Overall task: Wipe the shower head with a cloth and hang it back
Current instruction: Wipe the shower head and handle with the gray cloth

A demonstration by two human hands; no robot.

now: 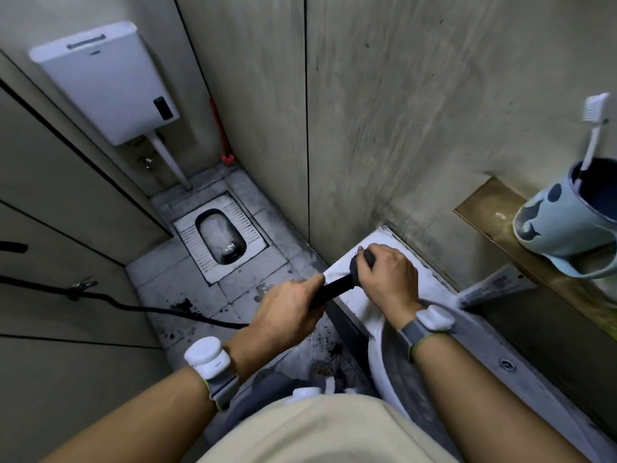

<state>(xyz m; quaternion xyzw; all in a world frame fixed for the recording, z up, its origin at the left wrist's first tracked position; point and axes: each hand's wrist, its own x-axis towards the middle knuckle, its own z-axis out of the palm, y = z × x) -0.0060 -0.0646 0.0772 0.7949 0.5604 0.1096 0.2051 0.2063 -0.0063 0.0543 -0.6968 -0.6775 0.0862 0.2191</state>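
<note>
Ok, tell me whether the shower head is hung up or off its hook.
Off: the left hand grips the shower head.

A squat toilet is set into the floor at the far end, below a cistern mounted on the left wall, with a brush stood in the corner to its right. A sink is fixed along the right wall, and above it a shelf carries a cup with a toothbrush stood in it. A hose is run across the floor from the left.
</note>
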